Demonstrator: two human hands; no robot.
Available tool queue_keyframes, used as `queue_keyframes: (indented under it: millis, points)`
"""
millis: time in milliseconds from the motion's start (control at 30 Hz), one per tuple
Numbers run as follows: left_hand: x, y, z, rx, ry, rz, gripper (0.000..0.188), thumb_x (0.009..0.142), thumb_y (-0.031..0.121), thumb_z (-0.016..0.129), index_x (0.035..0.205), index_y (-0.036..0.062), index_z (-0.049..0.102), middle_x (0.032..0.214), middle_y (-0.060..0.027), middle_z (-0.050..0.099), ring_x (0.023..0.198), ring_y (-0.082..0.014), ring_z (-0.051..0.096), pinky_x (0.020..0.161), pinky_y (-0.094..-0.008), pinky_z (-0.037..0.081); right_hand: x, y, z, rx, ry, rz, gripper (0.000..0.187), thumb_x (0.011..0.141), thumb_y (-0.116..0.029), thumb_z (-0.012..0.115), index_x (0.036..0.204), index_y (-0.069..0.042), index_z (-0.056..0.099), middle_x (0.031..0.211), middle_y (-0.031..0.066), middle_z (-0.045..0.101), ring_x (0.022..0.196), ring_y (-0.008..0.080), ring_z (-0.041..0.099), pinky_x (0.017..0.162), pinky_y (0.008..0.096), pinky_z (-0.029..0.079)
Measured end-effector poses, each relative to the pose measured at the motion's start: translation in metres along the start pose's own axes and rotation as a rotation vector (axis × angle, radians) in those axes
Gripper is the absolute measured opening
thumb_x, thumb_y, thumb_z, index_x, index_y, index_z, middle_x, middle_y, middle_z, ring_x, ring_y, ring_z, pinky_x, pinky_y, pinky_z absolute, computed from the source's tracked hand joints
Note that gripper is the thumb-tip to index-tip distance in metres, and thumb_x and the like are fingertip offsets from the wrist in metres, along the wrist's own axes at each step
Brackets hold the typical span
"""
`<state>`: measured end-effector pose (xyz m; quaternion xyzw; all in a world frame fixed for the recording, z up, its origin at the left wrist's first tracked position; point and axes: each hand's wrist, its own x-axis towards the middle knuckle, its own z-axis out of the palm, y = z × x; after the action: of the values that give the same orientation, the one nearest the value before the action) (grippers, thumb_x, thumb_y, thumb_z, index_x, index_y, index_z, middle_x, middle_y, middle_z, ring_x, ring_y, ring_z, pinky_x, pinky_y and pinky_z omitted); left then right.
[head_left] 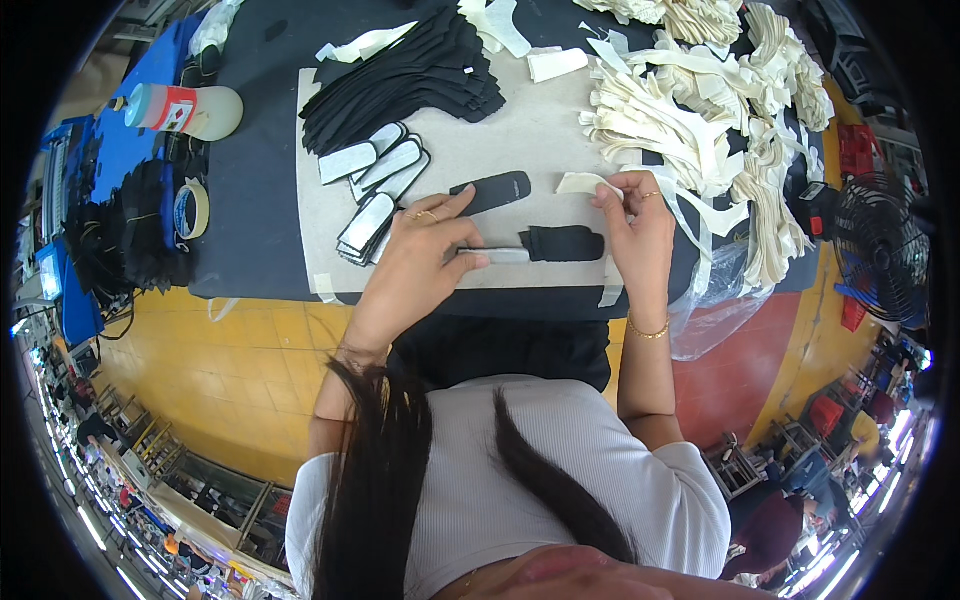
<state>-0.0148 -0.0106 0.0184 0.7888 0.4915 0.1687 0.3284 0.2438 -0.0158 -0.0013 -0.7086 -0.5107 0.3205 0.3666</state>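
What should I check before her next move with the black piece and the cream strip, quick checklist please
1. Left hand pinning the black piece flat on the grey board: ok.
2. Right hand pinching a cream strip at its fingertips: ok.
3. Strip lined up with the black piece: not ok, it is held up above and apart from it.
4. Second black piece lies near on the board: ok.
5. Stack of grey-faced pieces beside the left hand, within easy reach: ok.
6. Strip's sticky side or backing: cannot tell.
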Motion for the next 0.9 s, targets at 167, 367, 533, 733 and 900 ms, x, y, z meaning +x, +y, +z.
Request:
queue_keyframes:
  millis: [167,367,533,733,900]
  points:
    - [-0.002,-0.003,-0.003,-0.178,0.006,-0.017,0.021,0.080,0.013,0.081,0.094,0.0014,0.069,0.128,-0.0146,0.065,0.119,-0.0327,0.060,0.100,-0.0376,0.045,-0.003,-0.004,-0.003,0.196,-0.041,0.083,0.012,0.095,-0.006,0.068,0.103,0.002,0.065,0.092,0.0082,0.073,0.081,0.0108,0.070,0.070,0.0221,0.051]
    - [-0.035,-0.021,-0.033,-0.534,0.248,-0.416,0.026,0.080,0.012,0.083,0.102,0.0031,0.073,0.079,0.0014,0.056,0.073,-0.0083,0.050,0.066,-0.0225,0.040,-0.004,-0.004,-0.005,0.537,-0.226,-0.034,0.013,0.089,0.006,0.069,0.100,0.000,0.068,0.103,0.0114,0.073,0.092,0.0129,0.069,0.077,0.0225,0.053]
    - [-0.066,-0.046,-0.049,-0.373,0.528,-0.598,0.026,0.081,0.010,0.083,0.103,0.0005,0.073,0.075,0.0046,0.051,0.068,-0.0054,0.044,0.061,-0.0214,0.035,-0.003,-0.011,0.002,0.751,-0.326,-0.255,0.015,0.085,0.012,0.070,0.094,0.001,0.065,0.116,0.0151,0.068,0.105,0.0185,0.067,0.088,0.0290,0.057]
    - [-0.075,-0.057,-0.030,0.049,0.514,-0.560,0.028,0.082,0.018,0.082,0.105,0.0043,0.074,0.084,-0.0060,0.060,0.077,-0.0185,0.054,0.069,-0.0309,0.045,0.003,-0.032,0.020,0.474,-0.335,0.027,0.008,0.090,-0.001,0.071,0.098,0.001,0.068,0.089,0.0082,0.073,0.079,0.0112,0.071,0.068,0.0228,0.056]
    - [-0.075,-0.047,-0.032,-0.051,0.534,-0.620,0.029,0.083,0.020,0.081,0.107,0.0057,0.074,0.100,-0.0092,0.060,0.089,-0.0234,0.057,0.076,-0.0359,0.048,0.012,-0.043,0.051,0.267,-0.350,0.069,0.016,0.091,-0.015,0.073,0.094,0.001,0.069,0.073,0.0048,0.071,0.065,0.0073,0.068,0.056,0.0209,0.049]
